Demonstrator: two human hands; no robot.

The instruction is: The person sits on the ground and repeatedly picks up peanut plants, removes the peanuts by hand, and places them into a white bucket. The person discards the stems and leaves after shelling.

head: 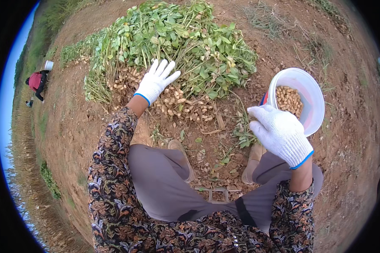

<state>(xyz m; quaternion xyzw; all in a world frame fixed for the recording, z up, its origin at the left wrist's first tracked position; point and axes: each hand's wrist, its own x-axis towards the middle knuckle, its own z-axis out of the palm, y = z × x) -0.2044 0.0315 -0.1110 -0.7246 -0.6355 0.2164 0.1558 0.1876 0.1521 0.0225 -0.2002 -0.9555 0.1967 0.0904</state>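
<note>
My left hand [158,79], in a white knit glove with a blue cuff, rests with fingers spread on a heap of pulled peanut plants [177,34]. Clusters of unshelled peanuts [190,106] hang at the root ends, around and below that hand. My right hand [277,132], gloved alike, is beside the near rim of a white plastic bucket [315,95]. Its fingers are bent, and whether anything lies inside them is hidden. Loose peanuts [288,99] cover part of the bucket's bottom.
I sit low, my shoes [182,158] on reddish soil [209,151] strewn with leaves. A slatted frame [218,193] shows between my legs. More plants [79,49] lie beyond the heap. Far left, a person [36,81] bends near another white bucket [48,65]. Dry grass [267,19] lies upper right.
</note>
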